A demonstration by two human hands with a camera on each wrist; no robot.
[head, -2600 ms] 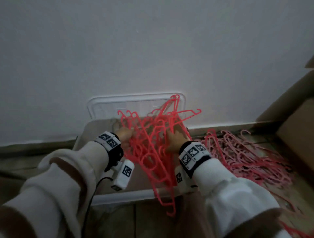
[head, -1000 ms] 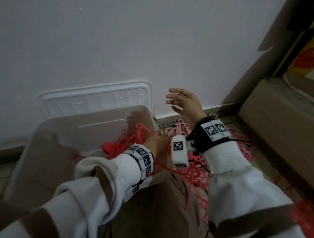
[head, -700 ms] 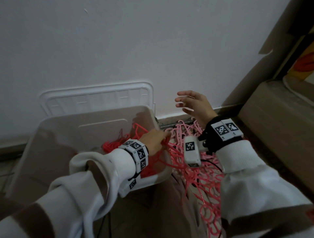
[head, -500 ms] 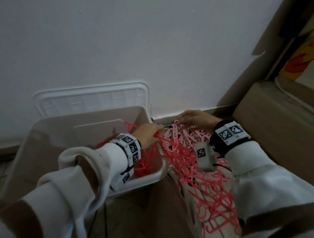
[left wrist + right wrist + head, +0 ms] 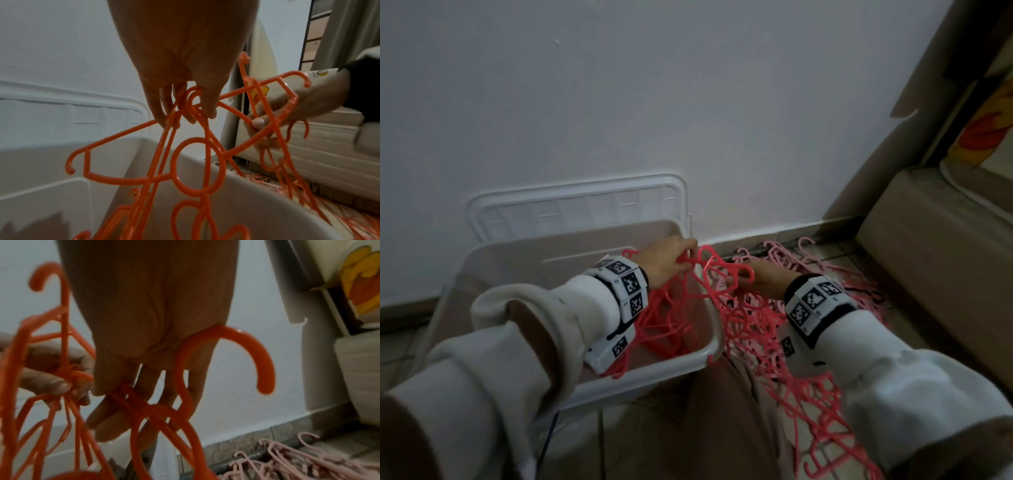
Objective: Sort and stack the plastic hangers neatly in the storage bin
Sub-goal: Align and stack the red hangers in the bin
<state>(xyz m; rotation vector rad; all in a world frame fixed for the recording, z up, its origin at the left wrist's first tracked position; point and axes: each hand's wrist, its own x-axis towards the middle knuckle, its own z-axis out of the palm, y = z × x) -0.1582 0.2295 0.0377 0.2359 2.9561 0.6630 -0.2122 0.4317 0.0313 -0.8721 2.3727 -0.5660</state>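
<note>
A tangle of red plastic hangers (image 5: 736,308) spills from the white storage bin (image 5: 709,353) over its right rim onto the floor. My left hand (image 5: 674,257) grips a bunch of these hangers (image 5: 185,146) above the bin's right wall, fingers curled round their necks. My right hand (image 5: 763,279) is just right of it, low over the floor, and pinches a red hanger (image 5: 226,356) at its neck below the hook. Paler pink hangers (image 5: 808,263) lie on the floor by the wall.
The bin's white lid (image 5: 578,205) leans against the white wall behind the bin. A beige box or furniture edge (image 5: 935,267) bounds the floor on the right. More red hangers (image 5: 822,428) trail across the tiles near my right sleeve.
My right hand dropped from raised and open down into the hanger tangle and took hold of a hanger. My left hand rose with its bunch to the bin's right rim.
</note>
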